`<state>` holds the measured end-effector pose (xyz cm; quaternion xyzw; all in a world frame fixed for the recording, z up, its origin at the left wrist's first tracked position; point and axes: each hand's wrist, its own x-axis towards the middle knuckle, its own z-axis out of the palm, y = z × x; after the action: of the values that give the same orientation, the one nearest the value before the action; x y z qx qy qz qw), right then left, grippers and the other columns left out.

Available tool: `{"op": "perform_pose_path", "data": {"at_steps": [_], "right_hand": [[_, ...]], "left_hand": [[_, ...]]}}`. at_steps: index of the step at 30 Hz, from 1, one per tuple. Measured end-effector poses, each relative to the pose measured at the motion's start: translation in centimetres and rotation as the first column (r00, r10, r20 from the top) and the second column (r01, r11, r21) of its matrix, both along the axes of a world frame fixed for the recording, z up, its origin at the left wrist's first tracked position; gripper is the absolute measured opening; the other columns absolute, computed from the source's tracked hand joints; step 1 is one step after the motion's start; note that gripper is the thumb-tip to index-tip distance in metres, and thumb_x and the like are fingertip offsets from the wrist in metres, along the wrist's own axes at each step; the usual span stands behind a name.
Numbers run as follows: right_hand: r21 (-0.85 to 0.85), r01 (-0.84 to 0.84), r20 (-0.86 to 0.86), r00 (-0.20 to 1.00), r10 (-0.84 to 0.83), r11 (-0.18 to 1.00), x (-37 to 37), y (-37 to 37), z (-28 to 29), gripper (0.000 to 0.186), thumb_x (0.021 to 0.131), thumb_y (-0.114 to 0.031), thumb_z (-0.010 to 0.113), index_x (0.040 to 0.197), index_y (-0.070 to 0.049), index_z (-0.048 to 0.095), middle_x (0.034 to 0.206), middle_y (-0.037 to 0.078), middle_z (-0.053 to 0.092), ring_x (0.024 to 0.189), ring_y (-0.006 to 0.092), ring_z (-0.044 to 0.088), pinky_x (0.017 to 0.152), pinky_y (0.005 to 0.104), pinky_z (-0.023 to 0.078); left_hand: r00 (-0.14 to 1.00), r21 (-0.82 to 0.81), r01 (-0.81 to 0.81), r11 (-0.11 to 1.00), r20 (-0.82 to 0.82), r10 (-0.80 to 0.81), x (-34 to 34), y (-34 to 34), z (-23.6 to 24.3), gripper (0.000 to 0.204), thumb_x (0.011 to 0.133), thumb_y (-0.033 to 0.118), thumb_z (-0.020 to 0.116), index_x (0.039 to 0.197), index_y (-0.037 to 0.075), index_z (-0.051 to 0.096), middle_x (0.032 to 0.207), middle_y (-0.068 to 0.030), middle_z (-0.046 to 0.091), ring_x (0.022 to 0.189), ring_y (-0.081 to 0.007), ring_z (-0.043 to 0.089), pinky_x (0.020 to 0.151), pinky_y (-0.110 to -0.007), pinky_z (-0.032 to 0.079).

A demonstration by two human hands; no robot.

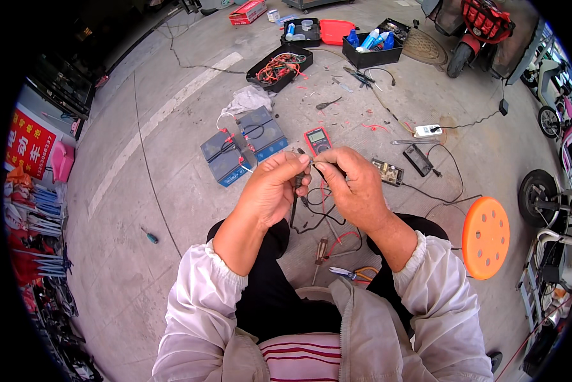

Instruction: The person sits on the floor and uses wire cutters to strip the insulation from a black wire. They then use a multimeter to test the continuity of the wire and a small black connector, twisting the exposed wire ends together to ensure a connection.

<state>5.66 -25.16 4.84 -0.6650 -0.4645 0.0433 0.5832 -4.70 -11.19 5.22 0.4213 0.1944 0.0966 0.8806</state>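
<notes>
My left hand (pixel 267 192) is closed round a black cable (pixel 298 184), its thumb and forefinger pinched near the cable's end. Against those fingertips, my right hand (pixel 359 190) pinches too; the small piece between them is mostly hidden. More black and red leads trail below onto the concrete. Just beyond my hands lies a red multimeter (pixel 318 141). Two grey-and-blue batteries (pixel 225 158) with leads stand to the left. An opened device with an exposed circuit board (pixel 388 172) sits right of my right hand. Between my feet are a screwdriver (pixel 320 253) and blue-and-orange cutters (pixel 343 272).
An orange stool (pixel 485 237) stands at right. A white power strip (pixel 427 131) and a black adapter (pixel 418 160) lie nearer the middle. Farther off are a tray of tangled wires (pixel 279 67) and a black bin (pixel 365 60) of bottles. Parked scooters line the right edge.
</notes>
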Motion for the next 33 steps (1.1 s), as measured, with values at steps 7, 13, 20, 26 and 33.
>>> {"op": "perform_pose_path", "data": {"at_steps": [7, 13, 20, 26, 33], "right_hand": [[-0.005, 0.045, 0.208, 0.977, -0.043, 0.999, 0.2, 0.0, -0.4, 0.01, 0.088, -0.007, 0.06, 0.097, -0.007, 0.063, 0.089, 0.012, 0.064, 0.083, 0.0334, 0.062, 0.072, 0.0413, 0.049], [-0.009, 0.01, 0.264, 0.965, -0.007, 1.0, 0.6, 0.1, -0.7, 0.012, 0.086, -0.006, 0.061, 0.098, -0.007, 0.063, 0.088, 0.011, 0.063, 0.083, 0.0333, 0.062, 0.072, 0.0414, 0.05], [-0.062, -0.016, 0.131, 0.991, 0.024, 0.998, 0.4, 0.0, -0.4, 0.01, 0.088, -0.005, 0.06, 0.098, -0.005, 0.061, 0.087, 0.011, 0.063, 0.079, 0.0292, 0.062, 0.069, 0.0378, 0.05], [0.056, -0.244, -0.569, 0.789, 0.232, 0.968, -0.3, 0.1, -0.1, 0.006, 0.094, -0.005, 0.057, 0.098, -0.001, 0.058, 0.09, 0.005, 0.066, 0.076, 0.0099, 0.059, 0.064, 0.0248, 0.046], [0.141, -0.284, -0.621, 0.721, 0.308, 0.948, 0.2, 0.2, -0.8, 0.007, 0.094, -0.007, 0.057, 0.101, -0.003, 0.058, 0.09, 0.002, 0.066, 0.079, 0.0055, 0.061, 0.057, 0.0198, 0.043]], "left_hand": [[0.998, 0.056, 0.042, 0.998, -0.043, -0.04, -0.3, 0.4, 0.2, 0.015, 0.09, 0.017, 0.065, 0.083, 0.006, 0.06, 0.082, -0.0039, 0.061, 0.075, -0.0135, 0.055, 0.063, -0.028, 0.041], [0.991, 0.079, 0.128, 0.989, -0.037, -0.125, -0.7, 1.0, 0.2, 0.012, 0.09, 0.014, 0.063, 0.083, 0.004, 0.06, 0.082, -0.0054, 0.06, 0.075, -0.0134, 0.053, 0.064, -0.028, 0.041], [0.993, 0.065, 0.107, 0.992, -0.064, -0.103, -0.7, 1.0, 0.3, 0.013, 0.09, 0.014, 0.063, 0.085, 0.002, 0.061, 0.083, -0.0056, 0.059, 0.075, -0.0129, 0.051, 0.064, -0.028, 0.041], [0.995, 0.001, 0.093, 0.996, -0.042, -0.093, -0.6, 0.9, 0.1, 0.014, 0.091, 0.015, 0.063, 0.089, 0.001, 0.061, 0.084, -0.0053, 0.059, 0.075, -0.0124, 0.051, 0.064, -0.027, 0.041], [0.988, -0.127, 0.154, 0.98, 0.019, -0.153, -0.5, 0.9, 0.1, 0.015, 0.092, 0.015, 0.061, 0.093, 0.0, 0.061, 0.087, -0.0055, 0.059, 0.076, -0.0124, 0.051, 0.063, -0.026, 0.042]]}}
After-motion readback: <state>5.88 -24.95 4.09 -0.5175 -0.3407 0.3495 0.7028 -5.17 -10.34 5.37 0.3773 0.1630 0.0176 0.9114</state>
